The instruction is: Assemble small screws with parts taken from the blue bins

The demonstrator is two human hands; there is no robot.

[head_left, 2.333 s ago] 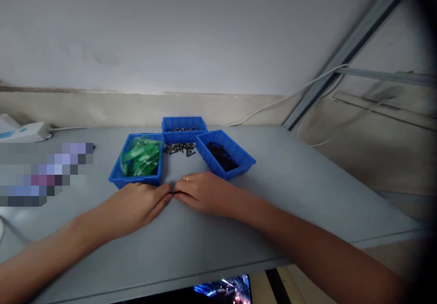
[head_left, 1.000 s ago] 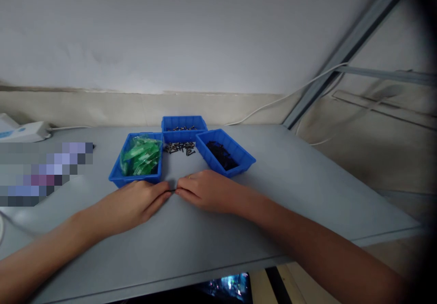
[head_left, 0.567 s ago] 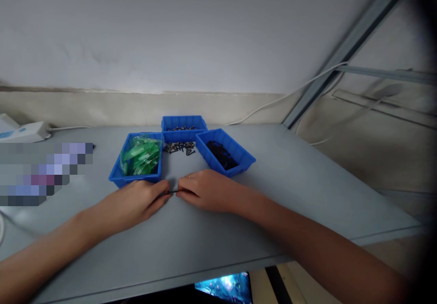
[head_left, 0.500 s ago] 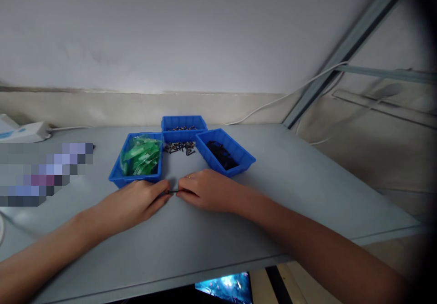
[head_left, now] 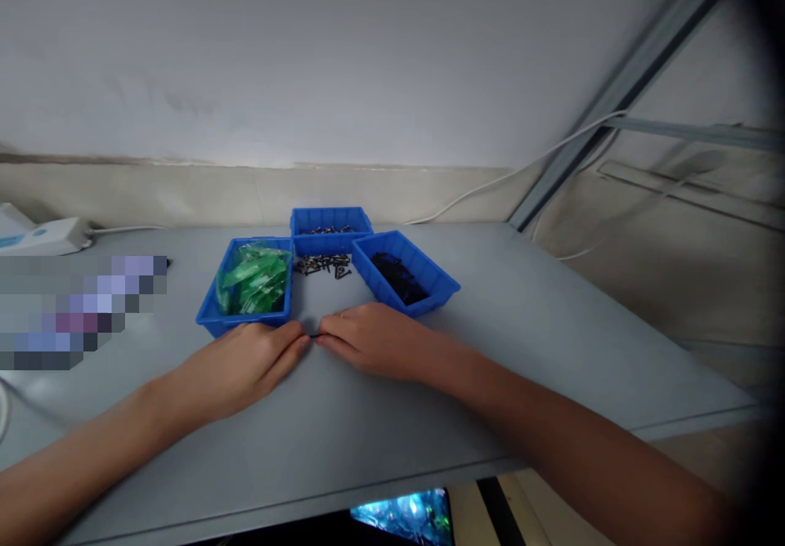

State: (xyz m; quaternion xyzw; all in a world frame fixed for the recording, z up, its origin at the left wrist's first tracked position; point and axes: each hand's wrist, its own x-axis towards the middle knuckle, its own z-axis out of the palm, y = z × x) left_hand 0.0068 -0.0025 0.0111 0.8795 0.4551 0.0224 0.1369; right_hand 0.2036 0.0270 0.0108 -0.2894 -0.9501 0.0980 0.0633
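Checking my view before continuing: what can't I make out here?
All in the head view:
Dark piece: ends hidden by left hand and right hand.
Rear bin: depth of contents hidden by its front wall.
Patch at left: pixelated, details unreadable.
Screen: cut off by the bottom edge.
White box: cut off by the left edge.

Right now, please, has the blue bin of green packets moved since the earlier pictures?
No; judged against the metal post, the blue bin shows no visible shift.
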